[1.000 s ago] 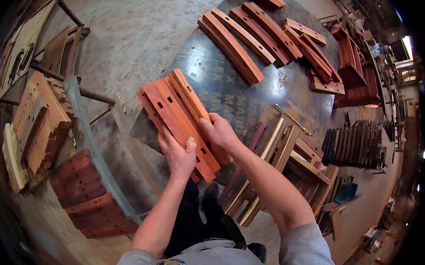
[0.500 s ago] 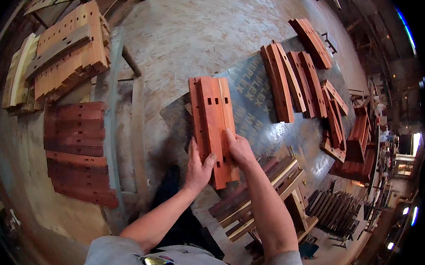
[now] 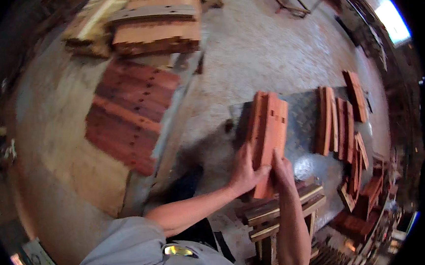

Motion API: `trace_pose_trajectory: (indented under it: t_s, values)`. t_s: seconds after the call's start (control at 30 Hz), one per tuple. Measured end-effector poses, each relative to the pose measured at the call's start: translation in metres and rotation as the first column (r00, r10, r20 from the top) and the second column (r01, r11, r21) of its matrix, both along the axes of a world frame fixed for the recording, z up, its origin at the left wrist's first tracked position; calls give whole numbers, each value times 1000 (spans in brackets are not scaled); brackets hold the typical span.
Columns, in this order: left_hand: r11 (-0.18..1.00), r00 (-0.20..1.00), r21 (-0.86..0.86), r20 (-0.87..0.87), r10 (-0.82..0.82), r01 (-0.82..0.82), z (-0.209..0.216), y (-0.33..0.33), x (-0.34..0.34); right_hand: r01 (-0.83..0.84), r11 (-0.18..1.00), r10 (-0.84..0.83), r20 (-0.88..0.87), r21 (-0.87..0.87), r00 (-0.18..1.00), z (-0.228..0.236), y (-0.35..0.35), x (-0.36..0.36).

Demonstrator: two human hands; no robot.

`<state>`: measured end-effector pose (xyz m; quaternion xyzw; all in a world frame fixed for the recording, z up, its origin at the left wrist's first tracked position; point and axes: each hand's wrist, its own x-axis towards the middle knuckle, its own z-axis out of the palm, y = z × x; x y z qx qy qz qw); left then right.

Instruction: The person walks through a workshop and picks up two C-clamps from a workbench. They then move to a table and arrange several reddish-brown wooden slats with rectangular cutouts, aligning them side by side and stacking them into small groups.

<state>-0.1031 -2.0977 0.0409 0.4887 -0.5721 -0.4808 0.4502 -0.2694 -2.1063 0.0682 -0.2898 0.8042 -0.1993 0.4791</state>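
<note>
The left hand [image 3: 247, 173] and right hand [image 3: 284, 169] are bare, as are the forearms [image 3: 193, 212] behind them. Further back from the hands is a light grey shirt [image 3: 118, 259], its cloth creased. The short left sleeve [image 3: 138, 231] looks loose; only a sliver of grey shows at the right arm. On the chest is a small, shiny, yellowish oblong item [image 3: 179, 251], too blurred to identify. Dark trousers [image 3: 200, 234] show between hands and shirt.

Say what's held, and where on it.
A bundle of reddish slotted wooden slats, gripped toward its near end: left hand on its left side, right hand on its right.
</note>
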Motion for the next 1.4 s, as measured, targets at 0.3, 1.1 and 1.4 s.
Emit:
trace_pose_trajectory:
  t_s: [0.3,1.1,1.4]
  values:
    - [968,973,-141,71,218,-207,61,97,111,-119,942,186,192,-315,964,53,60,115]
    - [526,539,370,-75,839,-766,-27,291,444,-945,312,933,-156,-98,324,25,143,543]
    - [569,643,378,101,759,-730,-66,269,512,-950,304,888,-339,-73,310,-42,137,609]
